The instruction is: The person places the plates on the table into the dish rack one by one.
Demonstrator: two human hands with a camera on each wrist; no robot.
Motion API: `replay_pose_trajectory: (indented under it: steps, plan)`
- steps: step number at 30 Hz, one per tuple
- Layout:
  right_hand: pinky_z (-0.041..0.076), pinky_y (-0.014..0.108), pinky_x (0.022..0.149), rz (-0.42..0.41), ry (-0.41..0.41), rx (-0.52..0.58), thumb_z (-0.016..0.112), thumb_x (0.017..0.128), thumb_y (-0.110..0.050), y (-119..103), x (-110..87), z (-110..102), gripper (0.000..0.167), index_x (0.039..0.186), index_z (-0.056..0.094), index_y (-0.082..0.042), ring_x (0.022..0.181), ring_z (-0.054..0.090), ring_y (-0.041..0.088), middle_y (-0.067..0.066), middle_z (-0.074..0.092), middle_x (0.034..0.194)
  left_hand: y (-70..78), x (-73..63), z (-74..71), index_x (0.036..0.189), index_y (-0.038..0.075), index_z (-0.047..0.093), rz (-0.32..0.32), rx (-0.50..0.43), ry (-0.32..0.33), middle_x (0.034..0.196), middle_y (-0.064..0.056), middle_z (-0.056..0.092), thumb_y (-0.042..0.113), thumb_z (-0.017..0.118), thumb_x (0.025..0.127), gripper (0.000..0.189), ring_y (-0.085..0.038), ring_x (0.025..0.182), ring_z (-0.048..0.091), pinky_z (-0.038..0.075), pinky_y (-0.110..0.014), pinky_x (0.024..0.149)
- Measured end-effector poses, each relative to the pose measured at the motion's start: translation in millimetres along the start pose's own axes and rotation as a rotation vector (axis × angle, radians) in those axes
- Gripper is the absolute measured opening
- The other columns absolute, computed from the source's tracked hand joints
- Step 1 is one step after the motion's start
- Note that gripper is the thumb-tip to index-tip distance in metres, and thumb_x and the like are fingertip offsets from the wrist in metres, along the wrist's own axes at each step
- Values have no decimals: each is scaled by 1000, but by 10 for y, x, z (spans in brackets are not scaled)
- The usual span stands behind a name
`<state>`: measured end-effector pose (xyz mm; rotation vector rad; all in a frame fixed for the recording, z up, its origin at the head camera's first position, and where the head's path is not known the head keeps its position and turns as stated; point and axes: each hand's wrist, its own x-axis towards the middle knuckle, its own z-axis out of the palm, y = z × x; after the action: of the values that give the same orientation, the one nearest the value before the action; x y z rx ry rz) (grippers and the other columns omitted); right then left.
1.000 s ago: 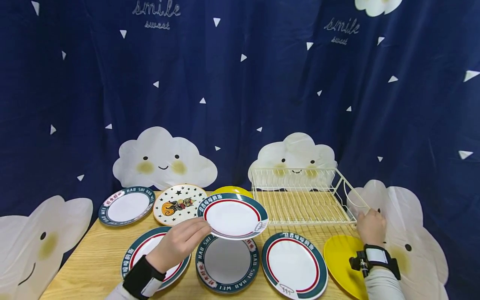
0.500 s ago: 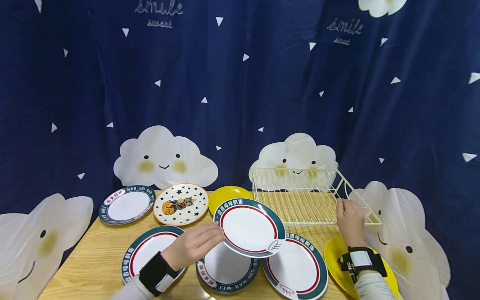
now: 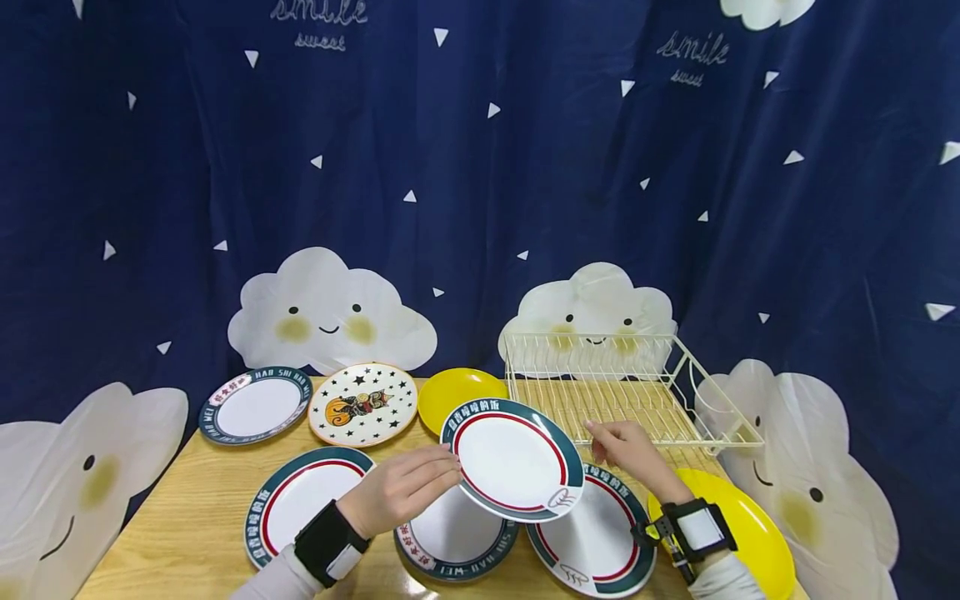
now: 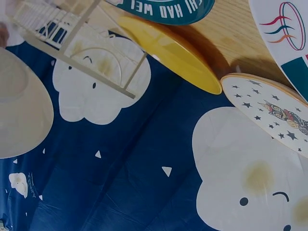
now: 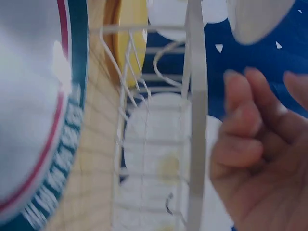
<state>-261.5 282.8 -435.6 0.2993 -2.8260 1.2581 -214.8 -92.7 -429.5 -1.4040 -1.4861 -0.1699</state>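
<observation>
A white plate with a green rim and a red ring [image 3: 517, 462] is raised above the table, tilted toward the head camera. My left hand [image 3: 405, 492] pinches its left edge. In the left wrist view, the pale underside of a plate [image 4: 21, 110] shows at the left. To the right of the raised plate, my right hand [image 3: 630, 450] is in the air with loosely bent fingers, holding nothing. The right wrist view shows that hand [image 5: 260, 159] beside the wire rack's rail. Below are a green-rimmed plate [image 3: 457, 537] and another [image 3: 607, 542], both partly covered.
A cream wire dish rack [image 3: 592, 336] stands at the back right. Along the back lie a green-rimmed plate [image 3: 255, 406], a starred cat plate [image 3: 362, 403] and a yellow plate [image 3: 457, 396]. Another green-rimmed plate [image 3: 300, 500] is front left; a yellow plate [image 3: 738, 525] is front right.
My left hand has carried the plate rightward and slightly down, tilting it more toward the head camera. My right hand has left the rack's right end and moved left toward the plate.
</observation>
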Motion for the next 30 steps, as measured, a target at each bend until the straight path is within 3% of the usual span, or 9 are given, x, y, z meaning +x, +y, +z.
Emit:
replay_pose_trajectory:
  steps: [2,5,11,16,19,24,30]
  plan:
    - [37,22,46,31,-129,70,44,103,-42,-9,-23,63,61,68,60,6,48,43,11,4,51,55,8,-8,7,102,1,71,-4,1,-3,101,-10,74,0,47,99,24,-20,94,70,56,-29,89]
    - [33,21,44,45,-255,181,44,103,-40,-25,-59,156,63,70,57,11,45,39,10,1,44,52,28,-21,13,103,2,71,-19,-7,-16,102,-9,74,1,47,100,24,-20,95,70,56,-29,89]
    - [28,18,46,104,-366,386,50,100,-40,-64,-89,273,48,78,66,-1,47,33,7,-6,45,53,66,-45,12,105,1,70,-39,-22,-30,103,-8,73,3,47,101,23,-19,97,70,56,-29,91]
    - [28,16,45,168,-415,577,50,101,-33,-44,-88,318,37,82,69,-8,45,35,3,-7,60,59,94,-71,11,104,1,70,-45,-22,-10,101,-9,73,2,47,101,23,-20,95,70,56,-30,89]
    - [28,16,45,175,-434,629,50,101,-30,-41,-95,328,34,82,69,-10,45,35,2,-8,61,60,111,-92,14,103,1,70,-56,-26,3,100,-9,73,2,46,101,24,-20,93,70,57,-29,88]
    - [29,15,46,163,-411,621,49,101,-29,-81,-123,292,33,81,69,-11,44,36,2,-10,59,58,125,-131,25,101,2,71,-94,-35,7,99,-7,74,5,46,101,25,-19,91,70,57,-28,86]
    - [30,17,47,120,-336,584,49,102,-29,-144,-129,205,36,77,70,-12,46,38,5,-9,56,57,112,-186,69,100,5,73,-135,33,24,98,-5,75,7,47,101,26,-17,90,70,58,-29,83]
